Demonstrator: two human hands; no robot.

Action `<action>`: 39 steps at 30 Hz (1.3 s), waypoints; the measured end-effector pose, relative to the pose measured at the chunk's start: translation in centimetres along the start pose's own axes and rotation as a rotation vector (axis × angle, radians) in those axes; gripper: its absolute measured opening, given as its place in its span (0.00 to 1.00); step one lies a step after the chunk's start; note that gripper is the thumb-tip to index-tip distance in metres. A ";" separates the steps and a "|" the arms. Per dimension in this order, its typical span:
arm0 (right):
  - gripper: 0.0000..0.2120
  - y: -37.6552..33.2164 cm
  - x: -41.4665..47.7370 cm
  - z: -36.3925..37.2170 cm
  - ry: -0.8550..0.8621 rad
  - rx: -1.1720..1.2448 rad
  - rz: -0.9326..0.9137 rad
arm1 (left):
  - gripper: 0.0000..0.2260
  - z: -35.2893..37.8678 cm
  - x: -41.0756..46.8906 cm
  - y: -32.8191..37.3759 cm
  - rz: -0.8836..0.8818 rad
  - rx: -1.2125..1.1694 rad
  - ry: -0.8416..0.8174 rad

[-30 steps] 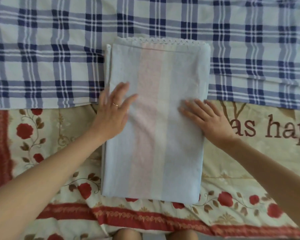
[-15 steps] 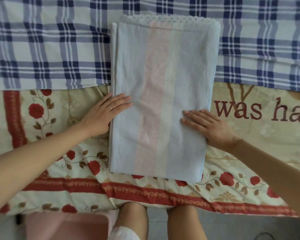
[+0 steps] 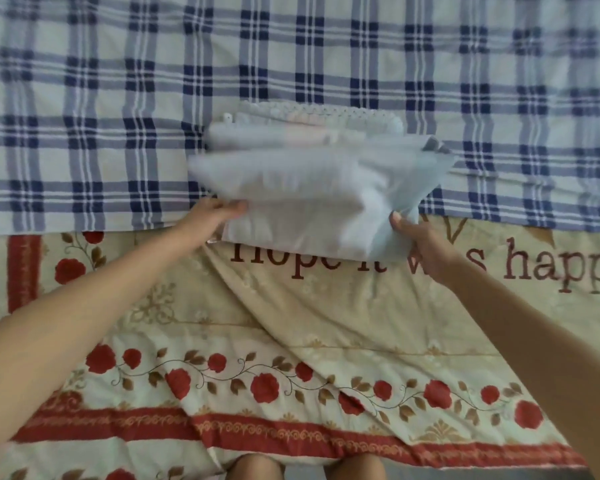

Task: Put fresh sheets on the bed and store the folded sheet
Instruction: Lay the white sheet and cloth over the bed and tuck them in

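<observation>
The pale blue and pink folded sheet [image 3: 312, 188] lies across the line where the blue plaid sheet [image 3: 118, 116] meets the cream floral bedspread [image 3: 257, 323]. Its near half is lifted and doubled over toward the far lace-trimmed edge, blurred by motion. My left hand [image 3: 215, 216] grips the lifted near-left edge, fingers tucked under the cloth. My right hand [image 3: 416, 233] pinches the near-right corner, thumb on top.
The bedspread carries red roses, a red border and brown lettering [image 3: 551, 268]. Its near edge hangs at the bottom, where two knees [image 3: 305, 467] show. A crease runs diagonally across the bedspread.
Both hands went from lying flat on the sheet to gripping its near end, and have lifted it up and away over the far half. The view has shifted back.
</observation>
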State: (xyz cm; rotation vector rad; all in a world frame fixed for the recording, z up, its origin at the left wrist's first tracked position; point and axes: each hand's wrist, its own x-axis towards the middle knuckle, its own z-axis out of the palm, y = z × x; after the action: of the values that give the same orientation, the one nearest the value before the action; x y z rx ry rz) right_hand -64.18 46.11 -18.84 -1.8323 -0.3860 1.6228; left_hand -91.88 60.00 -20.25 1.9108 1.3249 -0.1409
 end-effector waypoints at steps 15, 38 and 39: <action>0.20 2.0 -1.3 0.5 0.248 -0.219 0.011 | 0.16 2.7 -10.4 -0.6 -0.152 -0.684 0.218; 0.11 -3.9 5.6 4.2 0.494 -0.472 -0.377 | 0.22 3.8 -1.7 -0.8 -0.324 -0.636 0.606; 0.13 -3.3 6.3 4.7 0.559 -0.492 -0.362 | 0.23 4.3 -1.4 -0.7 -0.345 -0.549 0.616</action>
State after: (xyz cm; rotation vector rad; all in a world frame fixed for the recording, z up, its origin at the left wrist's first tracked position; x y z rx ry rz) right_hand -66.82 53.72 -21.67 -2.3064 -0.8501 0.7631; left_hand -91.65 56.25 -22.89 1.2799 1.8525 0.6272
